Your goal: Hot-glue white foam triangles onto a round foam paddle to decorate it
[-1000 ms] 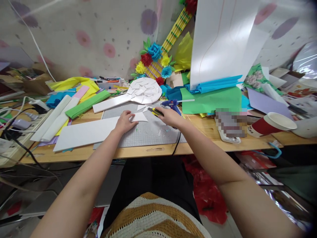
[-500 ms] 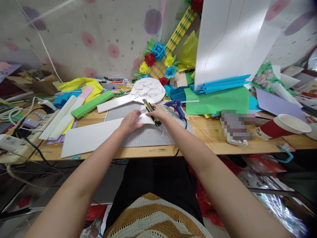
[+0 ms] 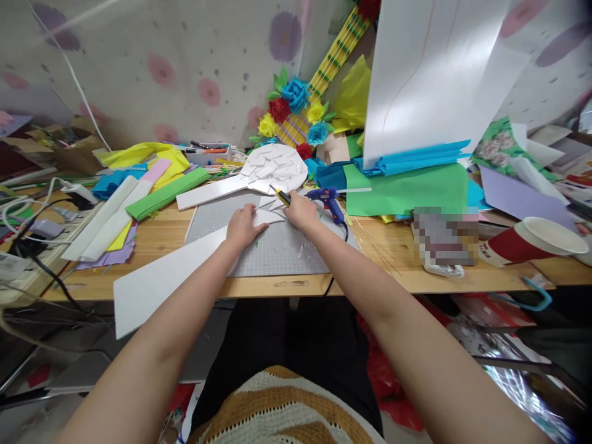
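Observation:
My left hand [image 3: 243, 226] lies with its fingers flat on the pointed end of a long white foam strip [image 3: 161, 277], pressing it onto the grey cutting mat [image 3: 277, 246]. My right hand [image 3: 301, 211] is closed round a yellow-and-black utility knife [image 3: 281, 195], whose tip sits at the strip's far end. The strip slants across the mat and hangs over the table's near edge at the left. Just beyond the hands lies a white paddle-shaped foam piece [image 3: 259, 176] covered with small white shards.
A blue glue gun [image 3: 327, 198] lies right of the knife, its black cord running off the table. Green and blue paper sheets [image 3: 407, 185], paper flowers [image 3: 296, 111], rolled paper [image 3: 139, 191] and a red paper cup [image 3: 531, 240] crowd the wooden table [image 3: 393, 259]. Cables lie left.
The white strip has swung so its near end now hangs over the table edge. My right hand has turned the knife and brought its tip to the strip's far end.

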Tool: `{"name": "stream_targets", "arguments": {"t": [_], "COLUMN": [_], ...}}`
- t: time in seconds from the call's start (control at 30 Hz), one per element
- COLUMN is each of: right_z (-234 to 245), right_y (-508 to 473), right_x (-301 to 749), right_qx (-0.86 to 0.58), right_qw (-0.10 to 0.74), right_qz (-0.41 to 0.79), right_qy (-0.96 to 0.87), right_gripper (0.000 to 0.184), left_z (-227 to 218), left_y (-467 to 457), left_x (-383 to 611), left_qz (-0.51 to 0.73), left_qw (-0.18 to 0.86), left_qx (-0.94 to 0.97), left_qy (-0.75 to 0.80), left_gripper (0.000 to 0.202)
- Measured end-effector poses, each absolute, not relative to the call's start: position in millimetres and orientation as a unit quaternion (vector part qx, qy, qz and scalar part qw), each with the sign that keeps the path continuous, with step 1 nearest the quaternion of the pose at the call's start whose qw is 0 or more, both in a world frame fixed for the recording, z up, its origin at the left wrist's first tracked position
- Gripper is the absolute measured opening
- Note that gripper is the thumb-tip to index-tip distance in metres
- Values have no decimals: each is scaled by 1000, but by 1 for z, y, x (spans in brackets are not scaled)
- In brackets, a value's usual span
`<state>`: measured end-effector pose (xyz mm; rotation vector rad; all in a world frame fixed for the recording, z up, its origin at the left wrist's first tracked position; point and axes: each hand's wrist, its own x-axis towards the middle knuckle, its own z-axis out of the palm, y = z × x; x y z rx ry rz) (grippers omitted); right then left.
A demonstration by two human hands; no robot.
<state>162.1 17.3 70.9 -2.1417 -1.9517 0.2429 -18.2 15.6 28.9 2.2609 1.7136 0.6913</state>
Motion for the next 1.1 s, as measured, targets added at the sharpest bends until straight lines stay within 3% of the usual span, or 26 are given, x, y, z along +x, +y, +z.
{"name": "stream_targets", "arguments": {"t": [0.53, 0.87, 1.1], "right_z": [69, 69, 88], "right_y": [35, 30, 13], "right_x": [153, 155, 159], "right_qx": [-706, -713, -672], "right_qw": [97, 134, 114], "right_qz": [129, 148, 119], "right_qy": [-690, -672, -722], "right_gripper": [41, 38, 50], "left_z": [31, 39, 44], "left_y": [12, 8, 7], "left_x": [-12, -3, 0], "left_qz": [187, 148, 141], "left_qw": [99, 87, 51], "left_qx": [763, 749, 746], "left_qy": [611, 640, 649], "left_gripper": [47, 46, 53]}}
